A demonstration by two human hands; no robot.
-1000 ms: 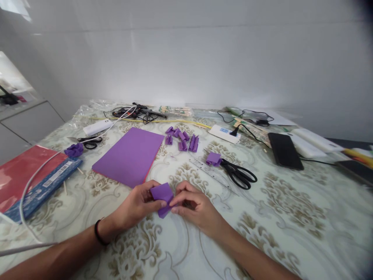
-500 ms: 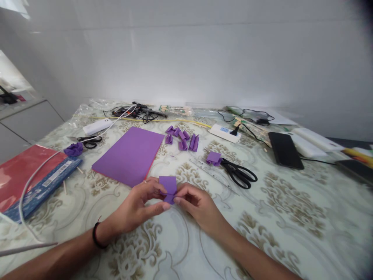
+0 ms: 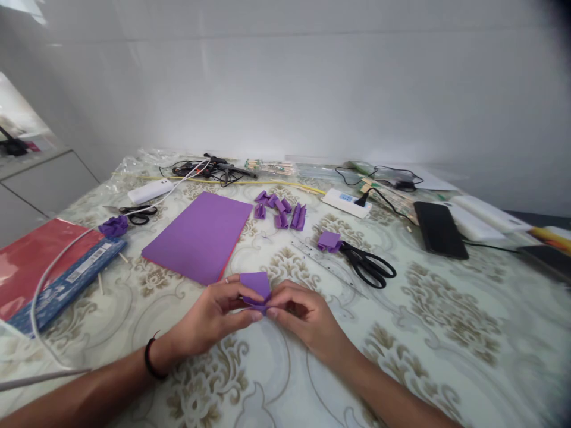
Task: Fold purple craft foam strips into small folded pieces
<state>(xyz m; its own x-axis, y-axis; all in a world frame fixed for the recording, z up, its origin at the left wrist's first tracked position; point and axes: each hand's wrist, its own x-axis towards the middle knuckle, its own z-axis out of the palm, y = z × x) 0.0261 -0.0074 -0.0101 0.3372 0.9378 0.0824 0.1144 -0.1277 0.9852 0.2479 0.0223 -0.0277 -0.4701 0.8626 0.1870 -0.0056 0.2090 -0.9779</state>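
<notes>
At lower centre of the frame, the left hand (image 3: 214, 315) and right hand (image 3: 303, 315) meet over the patterned desk (image 3: 446, 333), each grip pinched narrow on a small folded purple paper piece (image 3: 256, 286). A purple sheet (image 3: 200, 236) lies just above; black scissors (image 3: 368, 266) rest to the right, more folded purple pieces (image 3: 281, 211) further up.

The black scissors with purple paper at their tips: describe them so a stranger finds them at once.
On the patterned table, look right of the big purple sheet. The black scissors lie beside a clear ruler, blades touching a folded purple piece; the other scissors lie far left.
</notes>
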